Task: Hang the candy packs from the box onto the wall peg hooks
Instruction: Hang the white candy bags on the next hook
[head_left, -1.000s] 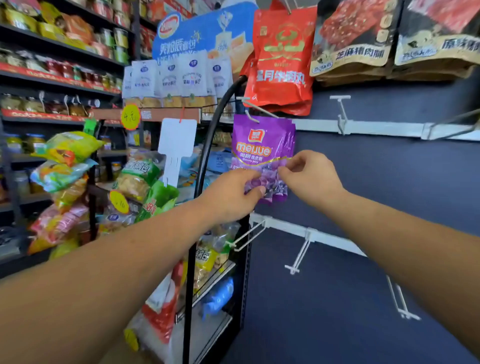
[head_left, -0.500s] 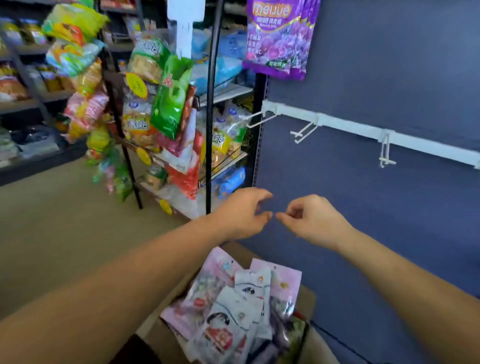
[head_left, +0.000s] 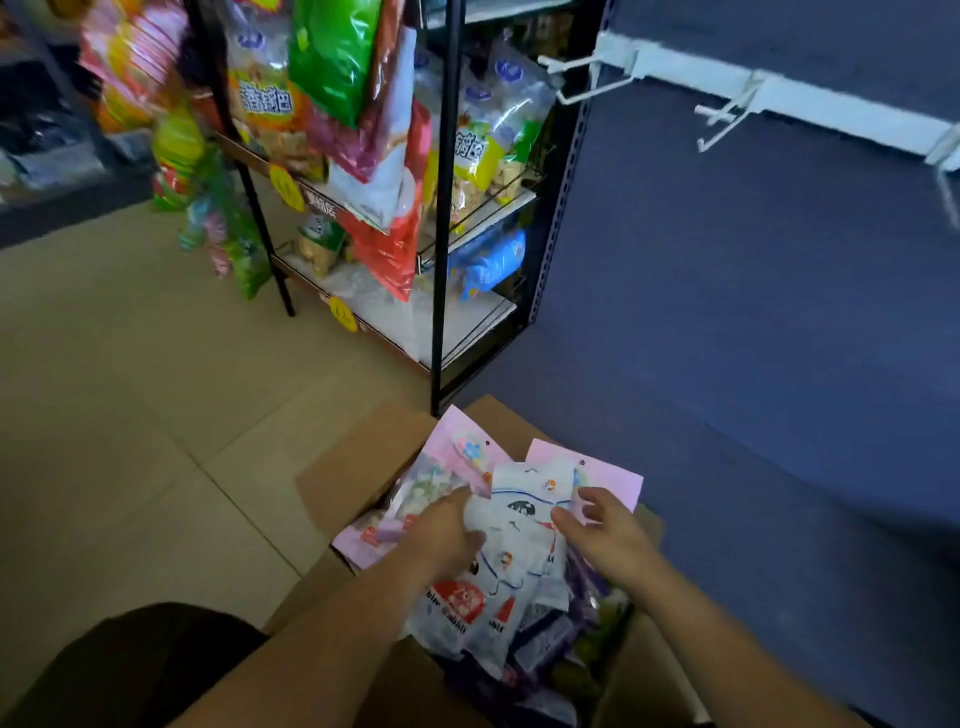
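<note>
Head view, sole camera: wide-angle, worn, pitched steeply down, close above open box (head_left: 358, 467); snack rack (head_left: 441, 208) ahead-left, blue wall (head_left: 727, 312) right.

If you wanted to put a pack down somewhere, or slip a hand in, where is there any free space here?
The tiled floor left of the cardboard box and in front of the black rack is bare. The white peg hooks on the blue wall carry nothing. Crowded: the box, heaped with candy packs, and the rack's stuffed shelves.
</note>
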